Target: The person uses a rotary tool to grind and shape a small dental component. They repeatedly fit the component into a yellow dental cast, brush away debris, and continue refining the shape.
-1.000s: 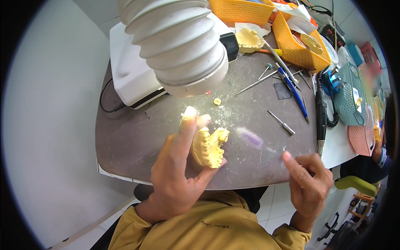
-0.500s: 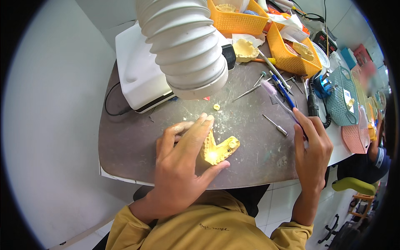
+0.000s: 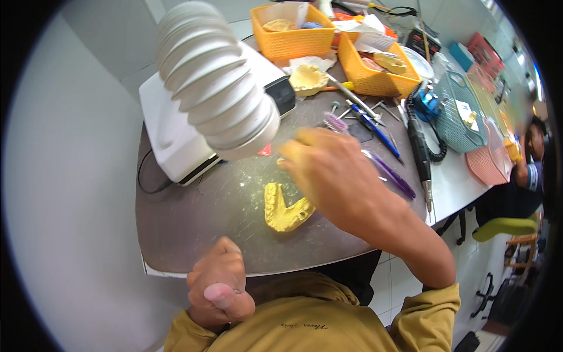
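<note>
One cast (image 3: pixel 285 219), one brush (image 3: pixel 403 186) (both newly unheld)

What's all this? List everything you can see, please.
Dental cast: one, yellow, table centre
Shallow cast: one, pale yellow, far side
Mesh baskets: two, orange, back
Teal basket: one, teal, right
Pink basket: one, pink, right
Brush: one, purple, right of centre
Slim tool: one, blue, right
Metal tools: several, silver, back right
Handpiece: one, black, right edge
Ribbed hose: one, white, upper left
Machine: one, white, behind hose
Table: one, grey, middle
Chair: one, green, far right
Coworker: one, dark clothes, far right
Left hand: one, bare, front left
Right hand: one, bare, over table
</note>
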Tool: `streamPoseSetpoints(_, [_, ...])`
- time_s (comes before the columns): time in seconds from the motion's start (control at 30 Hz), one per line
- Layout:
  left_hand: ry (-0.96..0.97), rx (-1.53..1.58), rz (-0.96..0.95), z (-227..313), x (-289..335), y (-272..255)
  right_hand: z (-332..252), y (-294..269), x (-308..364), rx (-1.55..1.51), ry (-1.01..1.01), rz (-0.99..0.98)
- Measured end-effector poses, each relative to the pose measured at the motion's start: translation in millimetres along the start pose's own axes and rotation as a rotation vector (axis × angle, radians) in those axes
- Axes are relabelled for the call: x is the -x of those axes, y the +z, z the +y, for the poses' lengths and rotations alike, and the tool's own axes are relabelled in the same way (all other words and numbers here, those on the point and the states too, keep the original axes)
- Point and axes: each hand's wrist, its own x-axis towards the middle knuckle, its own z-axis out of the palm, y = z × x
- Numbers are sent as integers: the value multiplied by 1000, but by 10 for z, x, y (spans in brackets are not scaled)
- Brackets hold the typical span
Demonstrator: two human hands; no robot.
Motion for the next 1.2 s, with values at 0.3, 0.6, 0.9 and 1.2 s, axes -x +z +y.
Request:
streamPoseSetpoints(0.3, [15, -211, -193, 80, -298, 187, 73, -197, 111, -124, 110, 200])
streamPoseSetpoints(0.6, [-152, -436, -157, 96, -513, 508, 162, -455, 896, -503, 482, 374])
streamPoseSetpoints(0.9, [-393, 276, -71, 131, -531, 810, -1, -339, 911, -947, 312, 254])
streamPoseSetpoints(1.2, [-363, 217, -21, 127, -445, 878, -5, -378, 844, -835, 282, 204])
